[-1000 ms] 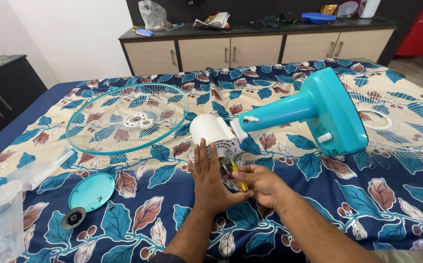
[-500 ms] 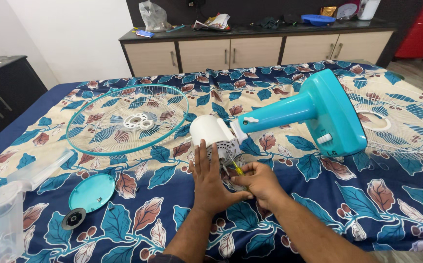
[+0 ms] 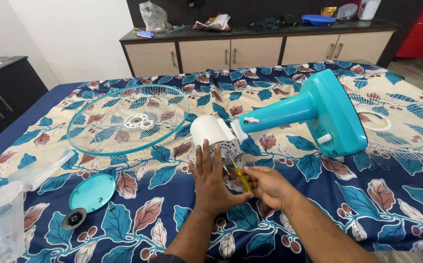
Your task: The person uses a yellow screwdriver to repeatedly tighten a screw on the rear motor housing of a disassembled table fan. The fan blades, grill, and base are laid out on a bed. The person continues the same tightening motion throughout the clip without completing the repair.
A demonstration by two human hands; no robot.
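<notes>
A teal table fan body (image 3: 313, 114) lies on its side on a floral bedsheet (image 3: 163, 214), its white motor housing (image 3: 212, 132) pointing toward me. My left hand (image 3: 212, 181) lies flat with fingers spread, its fingertips against the motor housing. My right hand (image 3: 266, 185) grips a yellow-handled screwdriver (image 3: 241, 177) whose tip points up at the underside of the motor. The screw itself is hidden.
A teal-rimmed fan grille (image 3: 128, 120) lies at the left, a second white grille (image 3: 402, 122) at the right. A round teal cap (image 3: 92, 192), a small black disc (image 3: 74, 218) and clear fan blades (image 3: 12, 204) sit at the near left. Cabinets (image 3: 231, 51) stand behind.
</notes>
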